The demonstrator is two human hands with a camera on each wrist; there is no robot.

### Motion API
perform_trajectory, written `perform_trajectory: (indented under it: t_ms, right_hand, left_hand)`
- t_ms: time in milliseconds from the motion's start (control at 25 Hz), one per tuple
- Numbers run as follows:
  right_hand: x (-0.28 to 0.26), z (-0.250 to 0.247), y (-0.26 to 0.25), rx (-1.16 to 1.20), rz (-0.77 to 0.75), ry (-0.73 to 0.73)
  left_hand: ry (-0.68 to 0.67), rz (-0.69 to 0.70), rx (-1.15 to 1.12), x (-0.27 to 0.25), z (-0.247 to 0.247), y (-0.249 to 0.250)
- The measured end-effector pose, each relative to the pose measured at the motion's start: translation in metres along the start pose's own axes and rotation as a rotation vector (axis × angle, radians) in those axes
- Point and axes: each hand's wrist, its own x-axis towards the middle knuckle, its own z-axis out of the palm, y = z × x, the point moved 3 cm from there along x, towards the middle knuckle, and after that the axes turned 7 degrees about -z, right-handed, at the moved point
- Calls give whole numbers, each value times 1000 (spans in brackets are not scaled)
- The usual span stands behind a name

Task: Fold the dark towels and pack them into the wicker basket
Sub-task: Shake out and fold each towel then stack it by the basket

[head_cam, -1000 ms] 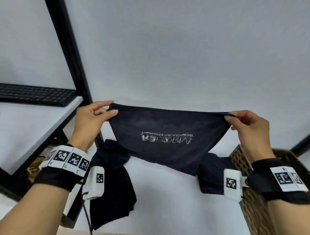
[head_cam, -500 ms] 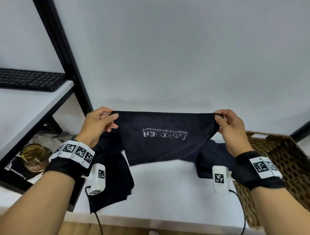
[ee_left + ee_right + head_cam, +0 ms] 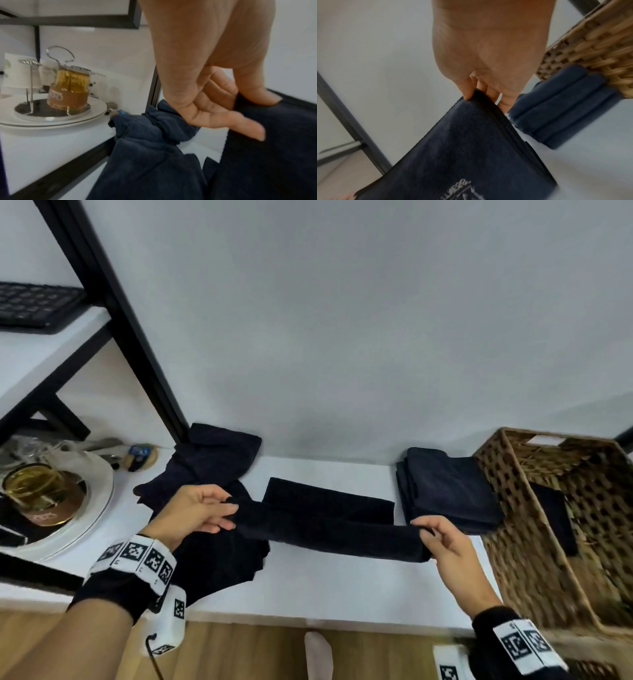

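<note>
I hold a dark towel [image 3: 329,522] stretched between both hands, low over the white tabletop, its far part lying flat. My left hand [image 3: 219,513] pinches its left corner [image 3: 254,108]; my right hand [image 3: 430,534] pinches its right corner [image 3: 476,94]. White lettering shows on the towel [image 3: 464,189] in the right wrist view. A stack of folded dark towels [image 3: 448,491] lies to the right, against the wicker basket [image 3: 513,508]. One dark towel [image 3: 555,518] lies inside the basket. Unfolded dark towels [image 3: 205,467] sit in a heap under my left hand.
At the left, a white plate [image 3: 99,501] carries a glass jar of amber liquid [image 3: 37,487] under a black-framed shelf [image 3: 113,302] with a keyboard [image 3: 30,302] on it. The white table's front edge [image 3: 308,618] runs below my wrists, wooden floor beyond.
Both hands have lowered the towel from chest height down to the tabletop and drawn it toward me. The view has tilted down, so the basket and the folded stack show fully.
</note>
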Motion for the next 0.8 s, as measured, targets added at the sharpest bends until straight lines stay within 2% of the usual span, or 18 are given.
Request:
perform_trajectory:
  t_ms: [80, 240, 280, 360, 400, 480, 560, 600, 640, 680, 720, 800]
  right_hand:
    - [10, 8, 25, -116, 42, -8]
    - [54, 24, 46, -557, 20, 13]
    - [66, 29, 54, -665, 62, -17]
    - [85, 46, 68, -911, 159, -173]
    - [91, 56, 72, -1009, 171, -246]
    - [107, 76, 77, -1023, 27, -291]
    - [118, 95, 85, -926, -161, -324]
    - [122, 102, 92, -922, -180, -362]
    - [124, 102, 98, -945, -155, -400]
    - [124, 103, 105, -976, -101, -438]
    - [121, 100, 112, -994, -45, -430]
    - [108, 88, 120, -960, 71, -333]
  left_hand:
    - [77, -35, -21, 26, 14, -11]
    - [265, -48, -74, 94, 40, -11]
    - [273, -40, -44, 112, 51, -8]
    - [255, -16, 66, 140, 76, -5]
    - [235, 5, 153, 149, 89, -5]
    - [162, 93, 431, 156, 112, -10]
    - [-65, 168, 781, 142, 135, -23]
    - [-193, 168, 980, 134, 145, -35]
    - [-264, 188, 1184, 127, 152, -43]
    - [-248, 242, 1357, 124, 156, -47]
    - [-165, 312, 1462, 125, 158, -46]
    - [34, 391, 1525, 130, 158, -40]
